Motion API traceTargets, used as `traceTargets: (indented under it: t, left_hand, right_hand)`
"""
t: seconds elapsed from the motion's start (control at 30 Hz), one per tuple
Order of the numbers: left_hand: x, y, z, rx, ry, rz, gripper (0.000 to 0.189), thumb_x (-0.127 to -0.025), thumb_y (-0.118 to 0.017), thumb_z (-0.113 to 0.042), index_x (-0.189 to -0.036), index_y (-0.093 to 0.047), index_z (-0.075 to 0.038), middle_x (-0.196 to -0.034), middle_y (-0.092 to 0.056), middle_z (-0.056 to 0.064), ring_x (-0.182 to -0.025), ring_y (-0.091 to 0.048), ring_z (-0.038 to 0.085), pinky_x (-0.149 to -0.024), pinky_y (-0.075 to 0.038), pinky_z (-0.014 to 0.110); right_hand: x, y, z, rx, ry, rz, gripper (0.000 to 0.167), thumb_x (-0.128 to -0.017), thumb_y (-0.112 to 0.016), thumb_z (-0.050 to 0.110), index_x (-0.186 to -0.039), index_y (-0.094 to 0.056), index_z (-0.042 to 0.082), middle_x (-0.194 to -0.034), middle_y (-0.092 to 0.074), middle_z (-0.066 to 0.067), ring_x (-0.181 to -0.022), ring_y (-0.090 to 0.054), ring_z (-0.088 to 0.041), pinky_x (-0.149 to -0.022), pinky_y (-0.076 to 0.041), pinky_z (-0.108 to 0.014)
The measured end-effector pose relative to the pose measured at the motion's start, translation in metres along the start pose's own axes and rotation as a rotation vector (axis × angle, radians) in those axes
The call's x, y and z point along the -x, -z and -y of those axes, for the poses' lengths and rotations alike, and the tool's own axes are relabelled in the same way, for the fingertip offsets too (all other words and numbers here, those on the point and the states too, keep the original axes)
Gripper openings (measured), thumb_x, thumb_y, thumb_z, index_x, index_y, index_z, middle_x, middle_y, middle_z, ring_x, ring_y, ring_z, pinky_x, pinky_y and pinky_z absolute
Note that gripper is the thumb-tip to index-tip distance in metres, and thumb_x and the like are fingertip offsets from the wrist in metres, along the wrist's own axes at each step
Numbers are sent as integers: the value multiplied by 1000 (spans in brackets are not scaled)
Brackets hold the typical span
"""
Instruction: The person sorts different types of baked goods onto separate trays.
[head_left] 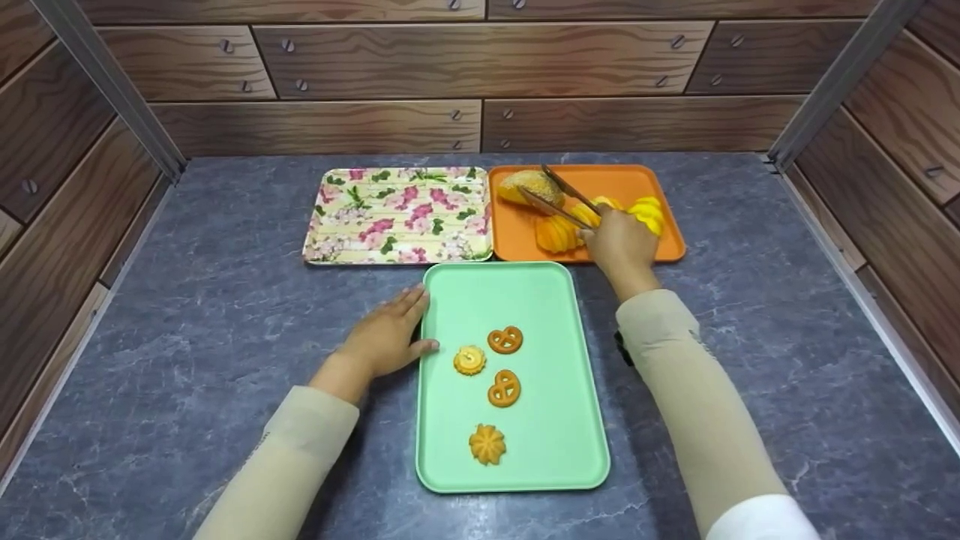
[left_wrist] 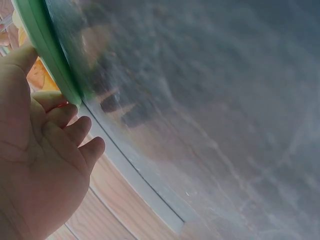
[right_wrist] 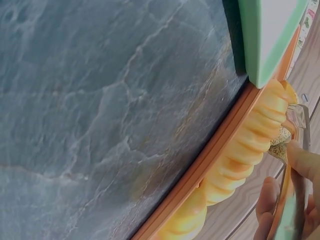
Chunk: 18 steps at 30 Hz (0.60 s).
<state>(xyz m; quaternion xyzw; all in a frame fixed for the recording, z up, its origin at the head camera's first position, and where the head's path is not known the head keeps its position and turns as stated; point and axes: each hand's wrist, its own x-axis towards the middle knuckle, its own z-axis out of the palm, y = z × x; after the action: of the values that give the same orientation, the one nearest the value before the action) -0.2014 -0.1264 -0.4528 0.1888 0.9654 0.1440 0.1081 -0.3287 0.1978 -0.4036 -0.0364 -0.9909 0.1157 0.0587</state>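
Note:
My right hand [head_left: 621, 238] holds metal tongs [head_left: 566, 196] above the orange tray [head_left: 667, 244]. Their two arms are spread, with the tips over a seeded bread roll [head_left: 531, 187]; whether they touch it, I cannot tell. Ridged yellow-orange breads [head_left: 556, 234] lie beside the roll, partly covered by the hand. My left hand [head_left: 384, 334] rests against the left edge of the green tray [head_left: 540, 450], its thumb on the rim. On that tray lie two pretzels [head_left: 505, 340], a round cookie [head_left: 469, 361] and a flower-shaped cookie [head_left: 487, 444].
A floral tray [head_left: 397, 217] lies at the back, left of the orange one and touching its side. The green tray's far end reaches up to both. Wood-patterned panels [head_left: 480, 64] close off the back and sides of the dark marbled table [head_left: 187, 322].

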Motion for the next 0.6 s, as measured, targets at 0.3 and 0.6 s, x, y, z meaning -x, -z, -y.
traceTargets:
  t: [0.3,0.6]
  left_hand:
    - [0,-3,1,6,-12,-8,78,-95,-54,-47,-152,-21,-4,-157,-14,10,-142,-16,31,-113,-20,50]
    - [0,0,1,-4,-13,-4,78,-95,-53,-47,-152,-20,-4,-158,-14,10,-142,-15,31,-113,-20,49]
  right_hand:
    - [2,-3,-4,-20,21,-2,57,-87,-69,40,-133,-57,7,-103,-66,-22,-83,-62,-38,-66,-49,-52]
    - [4,3,-14,-155,26,22,64,-86,-68,45,-134,-54,6,-104,-67,-20,-88,-61,-39,-72,-48,-54]
